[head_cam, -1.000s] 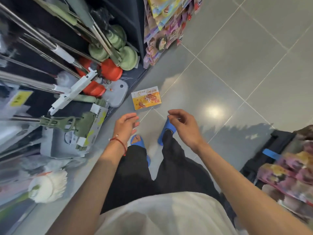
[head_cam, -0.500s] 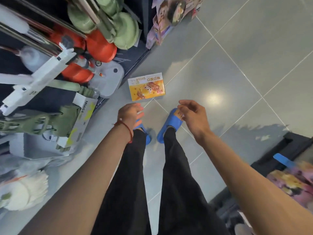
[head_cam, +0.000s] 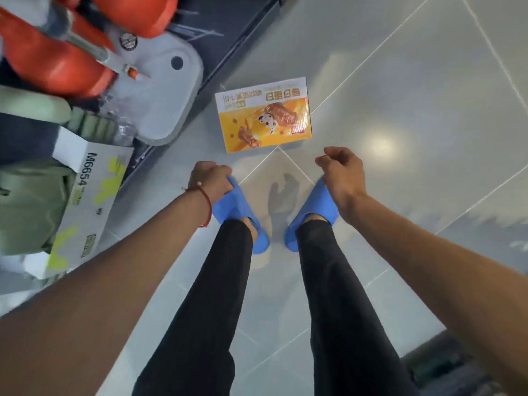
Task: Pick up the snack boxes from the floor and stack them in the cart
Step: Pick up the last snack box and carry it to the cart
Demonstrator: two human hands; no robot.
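Flat rectangular cardboard snack box (head_cam: 264, 115) is shown on glossy tiled floor (head_cam: 400, 81), near loosely curled, empty left hand (head_cam: 210, 178) and right hand (head_cam: 343, 170).

Forearms bare. Red cord bracelet (head_cam: 208, 207), one pale bead, at wrist of left hand (head_cam: 210, 178). Black trousers (head_cam: 217, 295); blue slides (head_cam: 230, 202).

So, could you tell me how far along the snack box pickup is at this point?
Done: nothing that shows; the cart is out of view. In hand: nothing, the left hand and right hand hover empty near the orange snack box, flat on the floor. Left: grasp it, lift it, stack it in the cart.
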